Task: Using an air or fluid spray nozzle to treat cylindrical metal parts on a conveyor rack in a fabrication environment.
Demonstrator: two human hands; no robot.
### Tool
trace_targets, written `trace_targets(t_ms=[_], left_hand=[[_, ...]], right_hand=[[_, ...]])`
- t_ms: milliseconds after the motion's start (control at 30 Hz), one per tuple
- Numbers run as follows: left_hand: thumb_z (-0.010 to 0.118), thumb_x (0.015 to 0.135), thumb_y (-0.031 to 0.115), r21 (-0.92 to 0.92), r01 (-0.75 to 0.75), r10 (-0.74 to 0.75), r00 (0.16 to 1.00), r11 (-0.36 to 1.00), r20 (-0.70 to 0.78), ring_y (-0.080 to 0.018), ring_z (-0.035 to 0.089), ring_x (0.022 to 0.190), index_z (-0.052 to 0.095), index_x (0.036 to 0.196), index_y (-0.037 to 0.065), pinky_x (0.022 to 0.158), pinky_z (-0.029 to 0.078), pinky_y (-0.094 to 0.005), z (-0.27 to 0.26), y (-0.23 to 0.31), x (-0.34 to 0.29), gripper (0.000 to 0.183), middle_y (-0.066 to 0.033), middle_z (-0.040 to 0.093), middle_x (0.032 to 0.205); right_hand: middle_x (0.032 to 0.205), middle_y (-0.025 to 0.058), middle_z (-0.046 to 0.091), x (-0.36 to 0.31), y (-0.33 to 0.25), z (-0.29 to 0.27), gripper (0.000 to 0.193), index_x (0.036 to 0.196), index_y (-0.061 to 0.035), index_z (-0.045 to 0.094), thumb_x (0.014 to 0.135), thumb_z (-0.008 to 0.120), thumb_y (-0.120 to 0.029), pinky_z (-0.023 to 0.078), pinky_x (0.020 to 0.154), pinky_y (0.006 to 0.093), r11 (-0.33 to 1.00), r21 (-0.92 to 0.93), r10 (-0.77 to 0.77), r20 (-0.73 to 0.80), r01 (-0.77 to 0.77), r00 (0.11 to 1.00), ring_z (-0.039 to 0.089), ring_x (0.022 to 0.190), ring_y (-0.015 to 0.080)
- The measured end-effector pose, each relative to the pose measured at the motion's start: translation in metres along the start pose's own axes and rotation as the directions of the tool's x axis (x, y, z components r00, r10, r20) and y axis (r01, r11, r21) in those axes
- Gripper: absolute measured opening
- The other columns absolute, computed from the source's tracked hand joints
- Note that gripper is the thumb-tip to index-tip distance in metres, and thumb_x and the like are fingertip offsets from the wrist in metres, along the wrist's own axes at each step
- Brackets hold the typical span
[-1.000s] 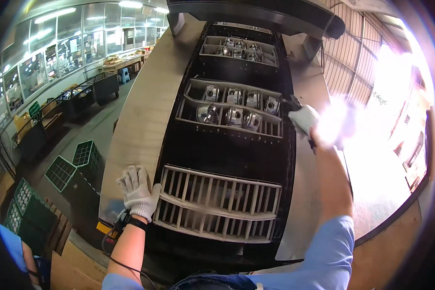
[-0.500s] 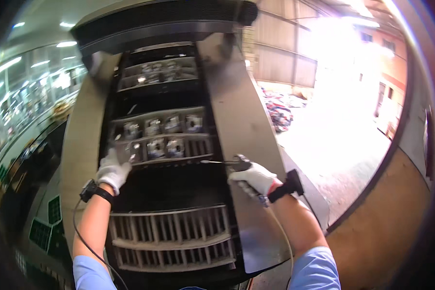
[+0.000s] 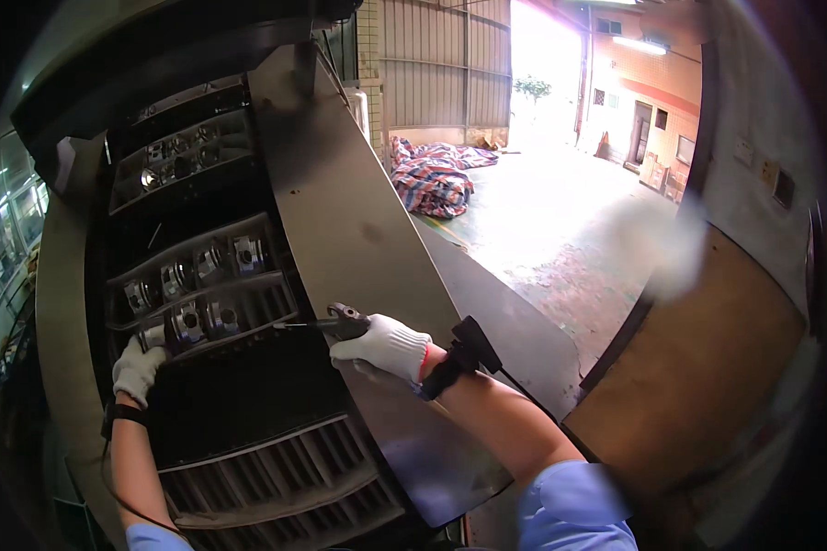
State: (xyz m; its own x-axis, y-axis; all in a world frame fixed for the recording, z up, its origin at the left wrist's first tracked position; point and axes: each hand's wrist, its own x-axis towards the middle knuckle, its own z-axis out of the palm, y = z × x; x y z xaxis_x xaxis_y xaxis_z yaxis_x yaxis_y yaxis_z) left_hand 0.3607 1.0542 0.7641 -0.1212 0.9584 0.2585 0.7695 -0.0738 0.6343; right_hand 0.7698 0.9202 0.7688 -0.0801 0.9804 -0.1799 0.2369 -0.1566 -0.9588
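Observation:
My left hand (image 3: 139, 369), in a white knit glove, reaches to the front-left slot of a slotted rack (image 3: 220, 342). Its fingers close around a shiny piston-like metal part (image 3: 153, 336) there. Several similar silvery parts with round holes, such as this piston-like part (image 3: 190, 323), sit in the slots beside and behind it. In my gloved right hand (image 3: 386, 349) is an air blow gun (image 3: 347, 321), gripped by its body. The gun's thin nozzle points left, with its tip at the rack's front-right edge. My right fingertips are partly hidden.
Nearer me on the dark conveyor belt (image 3: 248, 395) lies a slotted rack (image 3: 276, 482). Farther back, another rack (image 3: 184, 151) holds metal parts under a dark machine hood (image 3: 175, 69). A metal side panel (image 3: 349, 202) flanks the belt. Striped sheeting (image 3: 432, 184) is heaped on the floor.
The view has swung right, so the belt appears farther left and tilted. My left hand has come onto the front-left metal part. The blow gun stays in my right hand.

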Motion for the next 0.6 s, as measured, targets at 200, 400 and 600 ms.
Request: trace_targets(t_ms=[200,400,600], left_hand=[[0.068,0.089,0.035,-0.215,-0.142,0.112,0.983,0.966,-0.146,-0.0269,0.067,0.102,0.066,0.119,0.006,0.09,0.049,-0.0389,0.026,-0.069,0.017,0.042,-0.0121,0.072,0.11],[0.068,0.086,0.023,0.306,-0.384,0.49,0.721,0.871,-0.491,-0.0253,0.067,0.093,0.065,0.105,0.009,0.08,0.053,-0.0363,0.016,-0.044,-0.022,0.024,-0.0078,0.066,0.093],[0.063,0.074,0.005,-0.992,-0.039,-0.135,0.991,-0.123,-0.023,-0.026,0.069,0.09,0.058,0.111,0.011,0.076,0.063,-0.05,-0.004,0.005,-0.122,0.038,-0.0112,0.066,0.099]], right_hand=[[0.06,-0.0011,0.059,-0.012,-0.026,0.01,0.023,0.082,-0.0071,0.07,0.087,0.072,-0.03,0.041,0.041,0.0271,0.996,-0.084,0.011,-0.021,-0.012,1.0,0.053,0.045,0.0098],[0.056,-0.0015,0.055,-0.009,-0.024,0.009,0.017,0.084,-0.0093,0.067,0.088,0.072,-0.025,0.035,0.035,0.0279,0.999,-0.013,0.051,-0.099,-0.052,0.994,0.048,0.038,0.0115],[0.055,-0.0012,0.053,-0.032,-0.018,0.043,0.019,0.083,-0.0073,0.066,0.087,0.072,-0.025,0.035,0.036,0.0272,0.997,-0.026,0.075,-0.133,-0.079,0.988,0.048,0.038,0.0112]])
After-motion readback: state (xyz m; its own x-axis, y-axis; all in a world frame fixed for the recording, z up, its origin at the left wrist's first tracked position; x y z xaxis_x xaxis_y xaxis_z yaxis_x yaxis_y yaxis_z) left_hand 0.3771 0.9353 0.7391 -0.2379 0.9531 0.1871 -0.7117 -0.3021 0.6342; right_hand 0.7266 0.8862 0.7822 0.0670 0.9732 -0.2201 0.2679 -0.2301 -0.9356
